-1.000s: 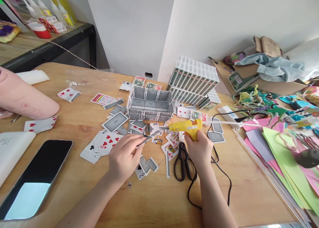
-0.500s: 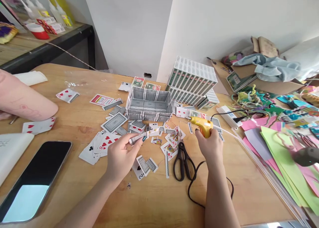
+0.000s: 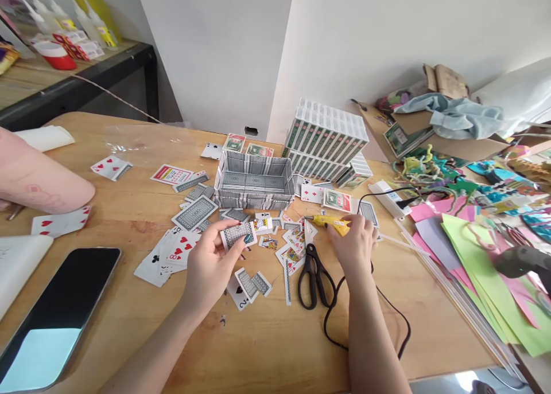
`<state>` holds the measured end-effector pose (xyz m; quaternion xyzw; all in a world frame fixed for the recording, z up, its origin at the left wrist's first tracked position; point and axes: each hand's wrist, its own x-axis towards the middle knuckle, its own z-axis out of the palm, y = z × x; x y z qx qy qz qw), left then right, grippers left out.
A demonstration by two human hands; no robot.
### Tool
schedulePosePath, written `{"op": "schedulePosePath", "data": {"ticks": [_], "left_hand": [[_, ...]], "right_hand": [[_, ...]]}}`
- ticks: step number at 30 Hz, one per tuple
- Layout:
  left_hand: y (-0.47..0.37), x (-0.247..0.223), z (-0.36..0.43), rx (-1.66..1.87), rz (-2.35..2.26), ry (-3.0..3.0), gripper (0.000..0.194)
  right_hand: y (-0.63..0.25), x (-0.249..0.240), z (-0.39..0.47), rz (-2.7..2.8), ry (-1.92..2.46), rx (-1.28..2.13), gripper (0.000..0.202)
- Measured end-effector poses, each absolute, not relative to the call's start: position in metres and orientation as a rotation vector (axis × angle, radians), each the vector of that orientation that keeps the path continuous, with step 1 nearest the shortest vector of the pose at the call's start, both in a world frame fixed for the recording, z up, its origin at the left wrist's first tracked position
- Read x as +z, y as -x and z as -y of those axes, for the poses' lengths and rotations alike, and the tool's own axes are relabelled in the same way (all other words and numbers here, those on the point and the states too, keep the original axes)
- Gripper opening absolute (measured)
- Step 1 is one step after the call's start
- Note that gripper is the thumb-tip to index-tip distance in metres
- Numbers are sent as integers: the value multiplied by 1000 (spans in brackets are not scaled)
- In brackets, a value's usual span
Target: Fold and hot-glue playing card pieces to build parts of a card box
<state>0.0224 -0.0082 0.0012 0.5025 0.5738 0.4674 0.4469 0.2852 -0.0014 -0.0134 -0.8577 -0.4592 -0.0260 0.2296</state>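
Between thumb and fingers, my left hand [image 3: 213,262] pinches a cut piece of playing card [image 3: 235,236], its grey patterned back facing up. My right hand [image 3: 353,245] grips a yellow hot glue gun [image 3: 331,223], which lies low over the table with its nozzle pointing left. Beyond both hands stands an open box made of playing cards [image 3: 253,202]. Black-handled scissors [image 3: 316,279] lie in front of the glue gun, blades pointing away. Loose and cut cards [image 3: 196,211] are scattered around the box, and a few card pieces [image 3: 253,285] lie beside my left wrist.
Stacked card packs [image 3: 327,136] stand behind the box. A phone [image 3: 64,308] lies at the left, near another person's arm [image 3: 43,176]. The glue gun's black cord [image 3: 327,325] loops across the table. Coloured paper [image 3: 469,268] and a power strip [image 3: 390,199] are at the right.
My right hand has lowered the glue gun and turned its nozzle further left. The card piece in my left hand has tilted, so more of its back shows.
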Motion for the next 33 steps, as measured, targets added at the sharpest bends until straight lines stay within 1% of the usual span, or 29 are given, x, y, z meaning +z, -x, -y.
{"op": "schedulePosePath", "data": {"ticks": [2, 3, 4, 6, 9, 11, 12, 15, 18, 20, 25, 29, 31, 33], "left_hand": [[-22, -1, 7, 1214, -1419, -1202, 34], [-21, -1, 6, 1244, -1428, -1191, 35], [-20, -2, 4, 1269, -1438, -1185, 34], [-17, -2, 2, 1314, -1454, -1179, 33], [-12, 1, -1, 1354, -1478, -1168, 32], [-9, 2, -3, 1379, -1491, -1161, 32], [-8, 2, -4, 1393, -1490, -1155, 32], [-6, 2, -5, 1444, -1448, -1132, 37], [-7, 1, -4, 1509, -1397, -1074, 52], [-7, 1, -4, 1537, -1391, -1034, 56], [-4, 1, -3, 1447, -1396, -1074, 41], [-6, 2, -1, 1382, -1378, -1143, 43], [-8, 2, -1, 1343, -1395, -1179, 44], [-10, 1, 0, 1317, -1409, -1214, 43]], "right_hand": [[-274, -9, 1, 1418, 2106, 31, 16], [-265, -7, 1, 1511, 1980, 142, 12], [-256, -5, 0, 1592, 1882, 257, 13], [-235, -3, -3, 1802, 1720, 369, 15], [-206, -2, -11, 2158, 1505, 244, 25], [-192, -2, -19, 2309, 1475, 120, 36], [-187, -2, -23, 2367, 1474, 80, 38], [-183, 0, -33, 2461, 1480, 41, 32], [-189, 5, -38, 2411, 1463, 54, 26], [-197, 9, -38, 2338, 1415, 118, 23], [-209, 16, -28, 1973, 1394, 516, 12], [-204, 9, -17, 1628, 1381, 857, 17], [-199, 3, -13, 1532, 1353, 925, 22], [-194, -1, -11, 1494, 1342, 926, 19]]}}
